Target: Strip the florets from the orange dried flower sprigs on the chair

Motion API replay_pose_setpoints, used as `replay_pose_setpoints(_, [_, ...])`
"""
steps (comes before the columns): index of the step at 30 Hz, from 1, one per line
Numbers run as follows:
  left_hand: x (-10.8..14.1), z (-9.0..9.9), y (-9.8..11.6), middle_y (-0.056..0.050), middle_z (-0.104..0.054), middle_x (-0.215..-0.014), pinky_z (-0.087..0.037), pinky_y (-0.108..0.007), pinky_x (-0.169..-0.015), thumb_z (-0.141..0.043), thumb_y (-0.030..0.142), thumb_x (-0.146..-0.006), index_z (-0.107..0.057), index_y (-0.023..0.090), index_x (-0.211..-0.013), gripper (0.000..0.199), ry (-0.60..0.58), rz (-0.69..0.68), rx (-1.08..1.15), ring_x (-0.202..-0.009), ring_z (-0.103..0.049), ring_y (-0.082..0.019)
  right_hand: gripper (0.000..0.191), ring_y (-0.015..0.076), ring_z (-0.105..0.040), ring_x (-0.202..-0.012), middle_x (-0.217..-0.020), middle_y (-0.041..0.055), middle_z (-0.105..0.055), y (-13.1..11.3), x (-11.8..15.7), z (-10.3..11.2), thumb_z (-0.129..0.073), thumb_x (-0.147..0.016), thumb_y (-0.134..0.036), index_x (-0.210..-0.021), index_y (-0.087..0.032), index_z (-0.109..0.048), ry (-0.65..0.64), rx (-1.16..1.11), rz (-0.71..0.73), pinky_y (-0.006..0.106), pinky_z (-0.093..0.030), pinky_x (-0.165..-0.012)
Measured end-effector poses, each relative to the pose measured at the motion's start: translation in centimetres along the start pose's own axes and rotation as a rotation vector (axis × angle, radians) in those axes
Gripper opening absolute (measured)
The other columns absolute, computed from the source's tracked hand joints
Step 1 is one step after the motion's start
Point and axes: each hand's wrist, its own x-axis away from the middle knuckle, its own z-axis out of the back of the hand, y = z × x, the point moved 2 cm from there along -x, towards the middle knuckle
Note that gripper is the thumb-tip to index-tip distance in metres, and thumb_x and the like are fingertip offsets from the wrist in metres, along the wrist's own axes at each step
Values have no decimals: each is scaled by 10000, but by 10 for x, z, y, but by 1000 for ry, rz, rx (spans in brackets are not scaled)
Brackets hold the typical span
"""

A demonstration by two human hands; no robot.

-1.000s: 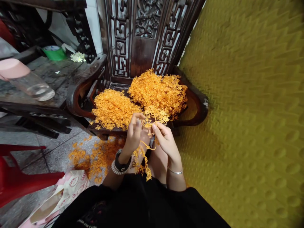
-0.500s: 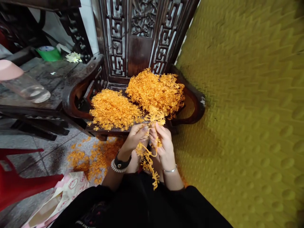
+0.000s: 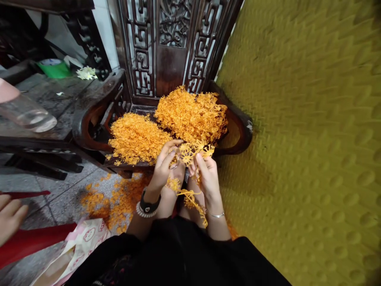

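Note:
My right hand [image 3: 207, 171] pinches a strand of orange plastic flower pieces [image 3: 193, 155] between thumb and fingers. Lacy flower heads fan out above the grip, and a thin stem with more flower pieces dangles over my lap. My left hand [image 3: 164, 163] is just left of the strand, its fingers curled and the index finger raised. Orange bits show at its thumb and fingers, though its palm is hidden. Beyond my hands, a loose pile of small orange flower pieces [image 3: 137, 139] and a taller heap of orange strands [image 3: 192, 113] lie on the dark wooden chair [image 3: 174, 69].
Orange bits [image 3: 119, 198] litter the floor beside a patterned bag [image 3: 86, 246]. Another person's hand [image 3: 12, 216] appears at the left edge over a red stool [image 3: 38, 240]. A clear bottle [image 3: 32, 115] and green tape [image 3: 55, 68] sit on a side table. A yellow textured surface [image 3: 297, 139] rises on the right.
My left hand has drawn slightly away and its fingers have loosened. The flower heads at my right hand have spread wider. Another person's hand has come in at the left edge.

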Motion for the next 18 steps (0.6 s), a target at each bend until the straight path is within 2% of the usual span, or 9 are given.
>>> replay_pose_setpoints(3, [3,0,0,-26,-589,-821,-437,-250,-679,-446,429,-889,-585,191,-915,277,33,-148,-235,-768,-550,-145,306,67,-455,-466,-569,-28,-545,2,0,-3,-613,-813,-445,-671,-181,-556,-14,50,3,218,-347,-450])
replay_pose_setpoints(5, [4,-3,1,-7,-555,-725,-416,-259,-645,-471,478,-874,-550,188,-845,303,24,-205,-376,-685,-523,-139,314,55,-412,-440,-563,-31,-533,1,-1,-5,-610,-815,-444,-669,-172,-550,-26,62,-20,212,-301,-418])
replay_pose_setpoints(8, [6,-8,2,38,-417,-573,-320,-244,-536,-530,465,-856,-460,183,-669,346,80,-211,-508,-534,-393,-95,430,28,-276,-397,-466,-67,-376,1,0,-9,-608,-816,-445,-540,-170,-425,-85,-17,-71,201,-198,-386])
replay_pose_setpoints(11, [8,-16,-3,53,-302,-519,-243,-243,-471,-504,521,-854,-359,184,-575,461,129,-95,-331,-474,-292,-74,537,15,-172,-356,-408,-93,-225,2,2,-15,-581,-831,-456,-475,-185,-284,-172,-179,-112,207,-116,-368])
replay_pose_setpoints(15, [12,-26,-14,64,-265,-518,-200,-224,-421,-559,588,-786,-301,193,-569,519,182,111,92,-437,-242,-52,580,14,-135,-311,-369,-97,-174,7,5,-23,-550,-838,-485,-457,-198,-219,-179,-326,-96,212,-69,-340])
replay_pose_setpoints(18, [15,-29,-15,67,-276,-501,-189,-211,-402,-630,581,-732,-321,186,-554,532,220,159,226,-421,-243,-42,574,13,-109,-303,-370,-108,-150,12,10,-25,-579,-817,-480,-483,-205,-204,-176,-398,-72,197,-63,-323])
